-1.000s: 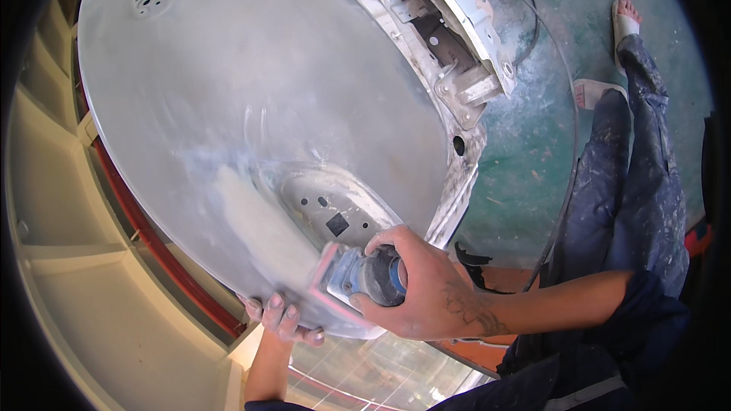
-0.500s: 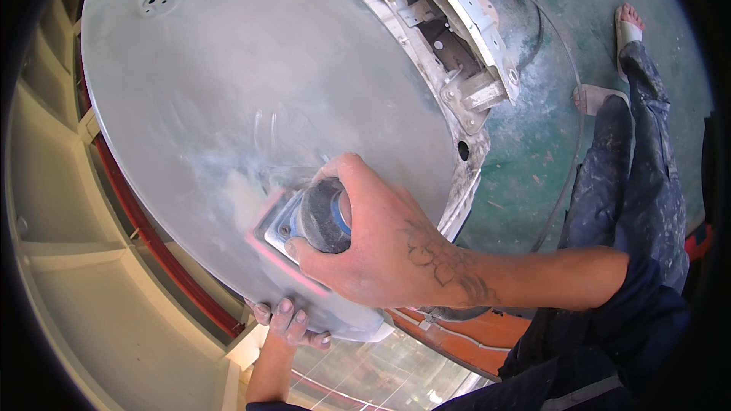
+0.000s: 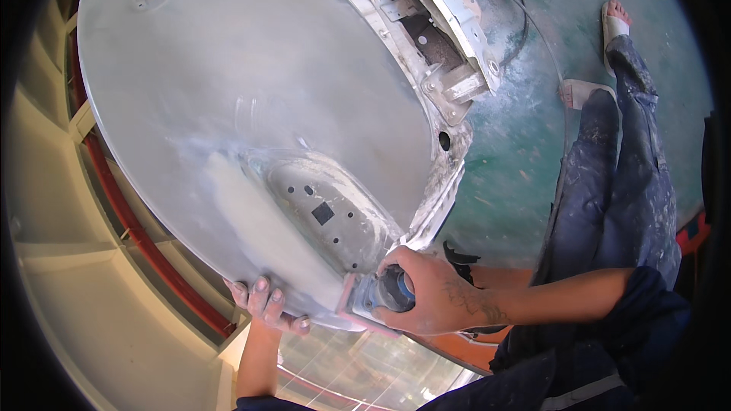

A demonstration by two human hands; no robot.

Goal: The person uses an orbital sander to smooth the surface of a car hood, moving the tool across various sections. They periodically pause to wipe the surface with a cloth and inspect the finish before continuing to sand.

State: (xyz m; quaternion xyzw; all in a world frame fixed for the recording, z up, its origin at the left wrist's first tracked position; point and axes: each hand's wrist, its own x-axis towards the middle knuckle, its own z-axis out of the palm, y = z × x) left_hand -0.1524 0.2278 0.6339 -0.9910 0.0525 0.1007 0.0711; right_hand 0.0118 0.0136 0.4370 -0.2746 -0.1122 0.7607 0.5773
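The right hand (image 3: 428,293) wraps around the blue-and-black sander (image 3: 371,295) at five o'clock on the grey panel (image 3: 251,84), likely to press and steer it. The sander's long way runs from ten o'clock to four, one short end facing ten. The left hand (image 3: 266,306) holds the panel's edge at six o'clock, probably to steady it.

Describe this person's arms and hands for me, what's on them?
Both hands are bare, without gloves. The right hand leads to a forearm with a dark, flower-like tattoo near the wrist, then a dark navy sleeve bunched near the elbow. The left hand's fingers seem dusty; only its dark cuff shows.
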